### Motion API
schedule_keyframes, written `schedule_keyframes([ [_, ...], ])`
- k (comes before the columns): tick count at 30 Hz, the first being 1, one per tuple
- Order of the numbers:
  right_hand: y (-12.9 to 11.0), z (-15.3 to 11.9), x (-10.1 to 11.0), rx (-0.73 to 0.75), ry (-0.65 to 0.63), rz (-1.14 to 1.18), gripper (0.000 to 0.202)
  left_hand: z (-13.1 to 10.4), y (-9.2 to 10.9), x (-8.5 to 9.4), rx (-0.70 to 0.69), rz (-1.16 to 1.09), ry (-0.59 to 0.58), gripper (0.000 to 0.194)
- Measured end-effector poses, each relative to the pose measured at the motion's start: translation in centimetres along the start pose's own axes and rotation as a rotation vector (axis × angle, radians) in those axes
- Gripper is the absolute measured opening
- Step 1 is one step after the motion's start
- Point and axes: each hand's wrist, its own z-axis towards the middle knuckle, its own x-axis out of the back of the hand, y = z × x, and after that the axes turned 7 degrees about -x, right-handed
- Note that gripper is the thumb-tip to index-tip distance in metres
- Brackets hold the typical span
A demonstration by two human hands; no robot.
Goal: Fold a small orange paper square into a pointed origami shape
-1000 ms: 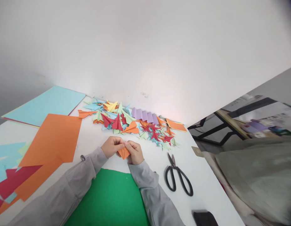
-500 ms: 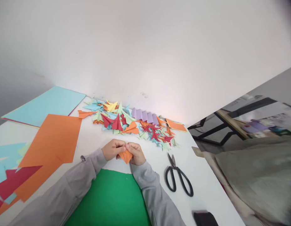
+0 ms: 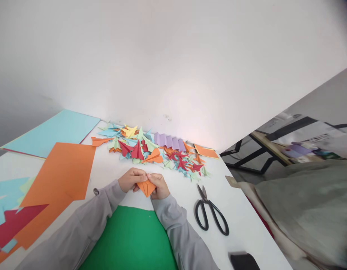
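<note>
A white table [image 3: 173, 176] carries a large orange sheet [image 3: 59, 180] at the left, a pale blue sheet [image 3: 54, 131] behind it, and a green sheet [image 3: 131, 240] at the near edge between the person's grey sleeves. Along the far edge by the wall lies a heap [image 3: 151, 152] of folded paper shapes in red, green, blue, yellow and orange, with a pleated lilac strip [image 3: 169, 141] in it. Black scissors [image 3: 210, 213] lie closed to the right of the hands, well apart from them. The left hand [image 3: 131, 179] and right hand [image 3: 159, 185] meet just beyond the green sheet, both curled shut on a small orange fold [image 3: 146, 186]. The fold sits between the two hands, its point facing the person; the left fingertips press on its upper left edge, and the right thumb and fingers pinch its upper right corner. Whether it rests on the table or is held just above it cannot be told.
</note>
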Motion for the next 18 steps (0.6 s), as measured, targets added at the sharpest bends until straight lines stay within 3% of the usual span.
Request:
schedule_keyframes([
  [7,-0.28,0.58,-0.33,0.024,-0.091,-0.003,0.041,0.31,0.18,-0.13,0.03,-0.04,0.118,0.038],
  [14,-0.71,0.48,-0.76,0.061,-0.202,-0.097,0.037,0.47,-0.17,-0.33,-0.025,-0.001,0.218,0.039],
  [18,-0.31,0.57,-0.62,0.111,-0.209,-0.144,0.034,0.08,0.18,-0.4,-0.014,0.011,0.211,0.039],
])
